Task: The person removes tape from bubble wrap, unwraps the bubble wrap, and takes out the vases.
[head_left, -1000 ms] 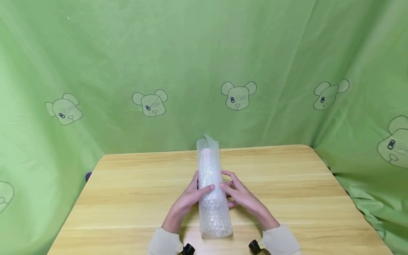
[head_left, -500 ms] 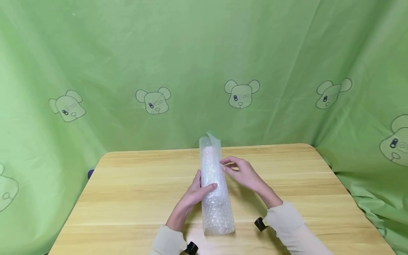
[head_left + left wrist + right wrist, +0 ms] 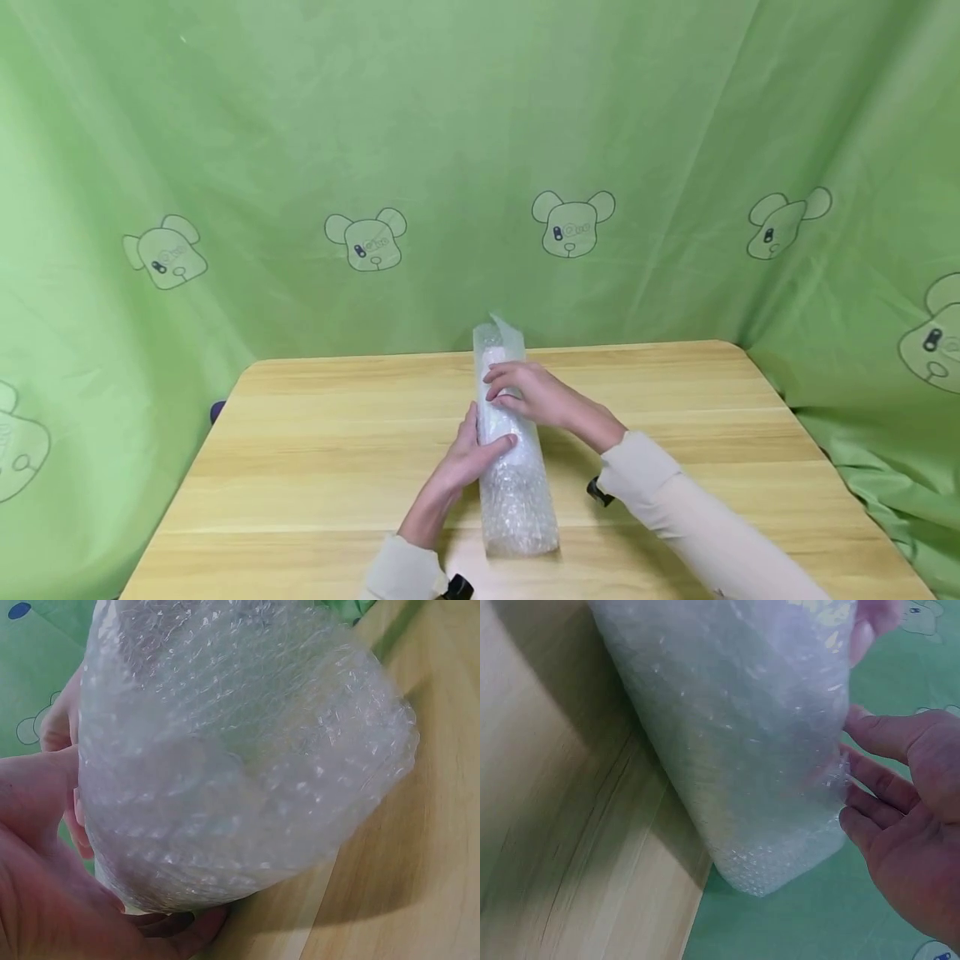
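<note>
A long, see-through roll of bubble wrap (image 3: 519, 508) lies lengthwise over the table, with a loose corner sticking up at its far end. A pale shape shows faintly inside it. My left hand (image 3: 465, 458) holds its left side, the thumb laid across the top; in the left wrist view the fingers (image 3: 199, 930) reach beneath the wrap. Over the upper part of the roll, my right hand (image 3: 534, 396) touches the wrap with its fingertips. The right wrist view shows the thumb (image 3: 889, 733) and fingers of that hand spread apart at the wrap's edge.
The light wooden table (image 3: 337, 467) has rounded far corners. Behind it and at both sides hangs a green cloth (image 3: 450, 125) printed with bear heads. A small dark purple thing (image 3: 217, 411) peeks out past the table's left edge.
My right hand has left the roll's right side, moved away from me and come leftward over its top. My left hand keeps its hold on the wrap.
</note>
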